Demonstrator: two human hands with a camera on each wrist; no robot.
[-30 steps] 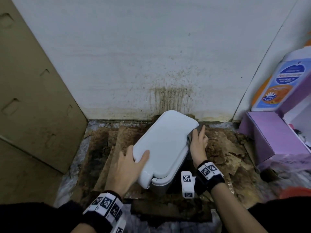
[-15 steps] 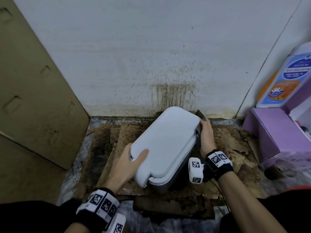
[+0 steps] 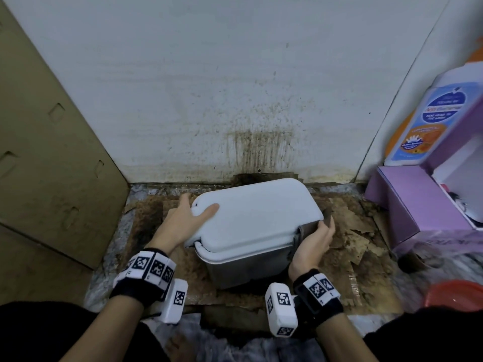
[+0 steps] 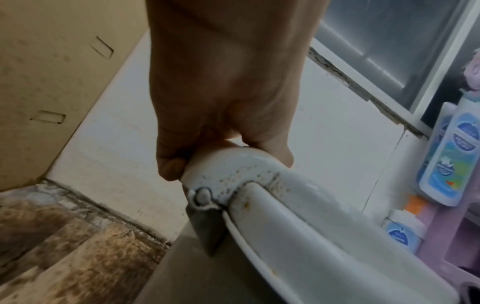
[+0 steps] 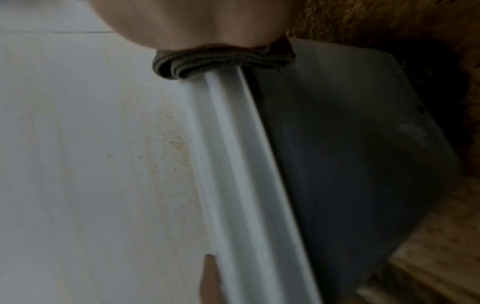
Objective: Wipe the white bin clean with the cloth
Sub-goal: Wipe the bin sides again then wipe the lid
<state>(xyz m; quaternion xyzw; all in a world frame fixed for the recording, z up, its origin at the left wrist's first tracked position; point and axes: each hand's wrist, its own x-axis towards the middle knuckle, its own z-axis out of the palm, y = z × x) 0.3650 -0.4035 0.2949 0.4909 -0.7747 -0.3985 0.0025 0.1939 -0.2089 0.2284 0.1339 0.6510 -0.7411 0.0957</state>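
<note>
Left hand (image 3: 183, 226) grips smooth bin (image 3: 258, 220) lid; right hand (image 3: 312, 241) clasps folded ribbed cloth (image 5: 221, 61).

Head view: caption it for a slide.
Left hand steadies the white bin while right hand presses the cloth.

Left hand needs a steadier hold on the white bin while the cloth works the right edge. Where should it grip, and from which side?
Probably the rounded rear corner of the lid, by the hinge peg, from the bin's left. The left hand already wraps it there, thumb on top. That opposes the right hand pressing the cloth on the rim.
</note>
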